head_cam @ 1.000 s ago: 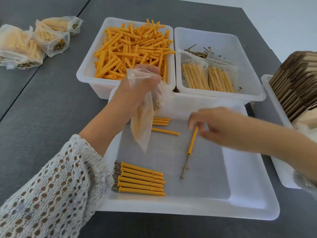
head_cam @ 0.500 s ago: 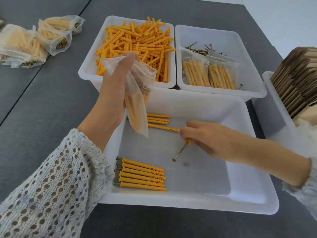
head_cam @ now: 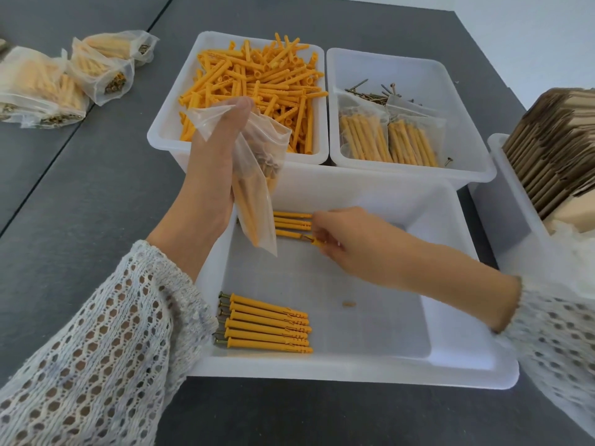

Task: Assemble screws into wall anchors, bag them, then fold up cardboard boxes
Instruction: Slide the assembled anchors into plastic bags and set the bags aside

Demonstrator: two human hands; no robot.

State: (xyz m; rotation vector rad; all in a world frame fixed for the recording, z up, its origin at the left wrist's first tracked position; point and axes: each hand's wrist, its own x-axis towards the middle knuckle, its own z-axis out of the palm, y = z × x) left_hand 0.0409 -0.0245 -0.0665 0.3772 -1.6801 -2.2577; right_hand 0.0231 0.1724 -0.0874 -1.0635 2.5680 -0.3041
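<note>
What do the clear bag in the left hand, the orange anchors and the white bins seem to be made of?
Clear bag in the left hand: thin soft plastic film; see-through, creased. Orange anchors: moulded plastic, probably; uniform matt colour, slit tips. White bins: semi-translucent rigid plastic; smooth, rounded rims.

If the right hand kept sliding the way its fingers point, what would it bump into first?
The right hand points left across the white tray, so it would likely first meet the small row of orange anchors at its fingertips, then the plastic bag held in the left hand.
</note>
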